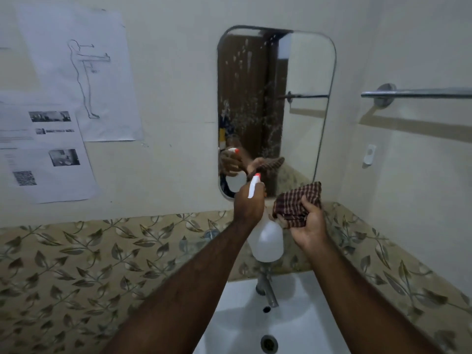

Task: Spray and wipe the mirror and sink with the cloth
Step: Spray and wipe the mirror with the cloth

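Observation:
A rounded wall mirror (301, 103) hangs above the white sink (240, 318); droplets and streaks speckle its left half. My left hand (249, 204) grips the neck of a white spray bottle (267, 238) with an orange-tipped nozzle aimed at the glass. My right hand (307, 226) holds a bunched dark red checked cloth (297, 200) just right of the bottle, near the mirror's lower edge. Both hands and the bottle are reflected in the mirror's lower left.
A metal tap (267, 287) rises at the back of the sink, directly under the bottle. A chrome towel rail (419, 93) runs along the right wall. Printed paper sheets (76, 72) are taped to the wall on the left. Leaf-patterned tiles (76, 264) line the lower wall.

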